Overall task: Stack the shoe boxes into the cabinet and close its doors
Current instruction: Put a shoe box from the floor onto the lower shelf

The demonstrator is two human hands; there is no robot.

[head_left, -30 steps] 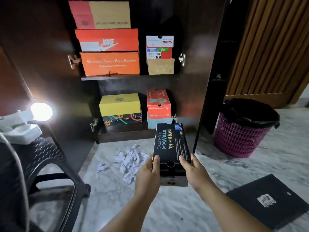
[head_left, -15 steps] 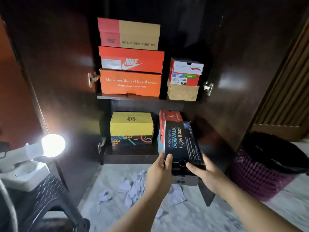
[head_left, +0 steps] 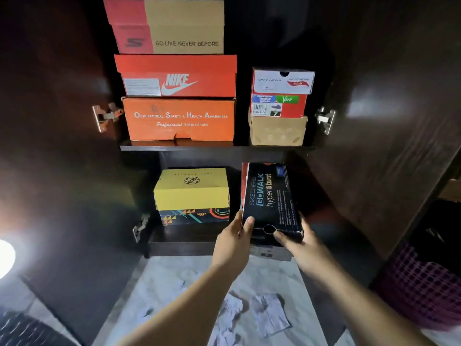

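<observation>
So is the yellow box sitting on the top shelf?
No, the yellow box sits on the lower shelf, on top of a patterned box, left of the black box.

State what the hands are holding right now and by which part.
Both hands hold the black Skechers GOwalk shoe box by its near end: left hand at the near-left corner, right hand at the near-right corner, thumbs on the lid.

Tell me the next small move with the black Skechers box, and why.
Probably slide the black Skechers box further back on the lower shelf. Left hand and right hand grip its near end, which overhangs the shelf's front edge, so the doors likely couldn't close yet.
</observation>
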